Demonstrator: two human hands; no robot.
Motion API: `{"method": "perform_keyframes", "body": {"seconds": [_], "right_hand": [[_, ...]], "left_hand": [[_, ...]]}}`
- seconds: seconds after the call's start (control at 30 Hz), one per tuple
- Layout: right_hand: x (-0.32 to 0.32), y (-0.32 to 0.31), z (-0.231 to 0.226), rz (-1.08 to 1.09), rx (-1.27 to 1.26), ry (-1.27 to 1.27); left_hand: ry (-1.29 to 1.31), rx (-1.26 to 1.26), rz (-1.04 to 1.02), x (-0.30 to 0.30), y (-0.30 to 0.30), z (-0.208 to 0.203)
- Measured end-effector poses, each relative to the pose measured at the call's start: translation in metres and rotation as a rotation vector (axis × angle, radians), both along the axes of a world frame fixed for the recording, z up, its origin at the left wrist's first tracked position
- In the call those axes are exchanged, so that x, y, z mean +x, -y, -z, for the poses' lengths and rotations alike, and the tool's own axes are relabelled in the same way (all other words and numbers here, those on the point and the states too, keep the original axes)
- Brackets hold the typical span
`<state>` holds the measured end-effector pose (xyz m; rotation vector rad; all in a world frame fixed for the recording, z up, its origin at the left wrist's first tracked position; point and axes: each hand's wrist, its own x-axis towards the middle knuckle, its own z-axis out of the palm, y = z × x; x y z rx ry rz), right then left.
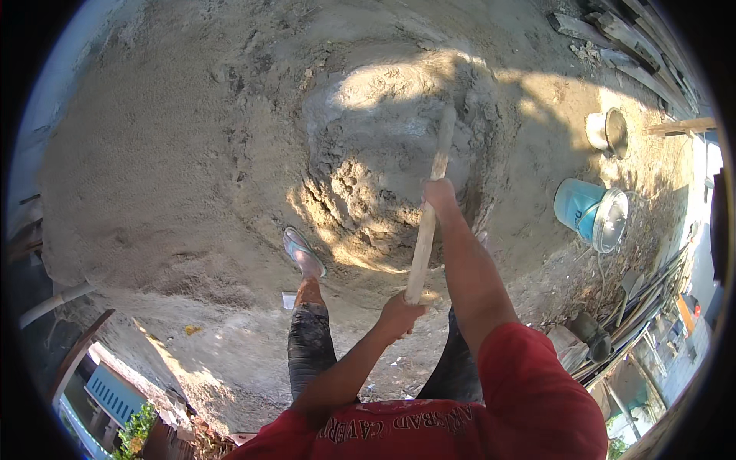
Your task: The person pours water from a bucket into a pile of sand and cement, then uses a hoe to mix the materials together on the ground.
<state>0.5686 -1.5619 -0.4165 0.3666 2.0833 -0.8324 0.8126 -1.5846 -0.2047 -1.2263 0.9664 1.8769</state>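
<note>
Nearest, just short of the heap of grey, wet-looking mix (368,146), left hand (402,316) closed around the butt of a pale wooden handle (422,253). Farther along, over the heap's near right part, right hand (439,193) clamped on the same handle, well apart from the left hand and closer to the mix. Long axis of the handle leading away from the body and slightly rightward, into the right side of the heap; far end lost in grey, tool head, if any, impossible to tell.

At the heap's near left edge, a sandalled foot (303,253). All around the heap, rough grey ground (153,153), patchily sunlit. Well off to the heap's near right, a bundle of thin poles (648,310); to its right, a light-blue bucket (576,205), then a smaller pale bucket (595,132). Past its far right, stacked weathered boards (625,46).
</note>
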Motion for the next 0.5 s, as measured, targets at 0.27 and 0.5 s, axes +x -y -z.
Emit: {"method": "perform_keyframes", "body": {"seconds": [0.27, 0.5], "right_hand": [[0.094, 0.067, -0.084, 0.487, -0.256, 0.365], [0.219, 0.128, -0.214, 1.079, -0.605, 0.442]], "left_hand": [[-0.021, -0.007, 0.259, 0.078, 0.172, -0.106], [-0.169, -0.542, 1.044, 0.193, 0.337, -0.097]]}}
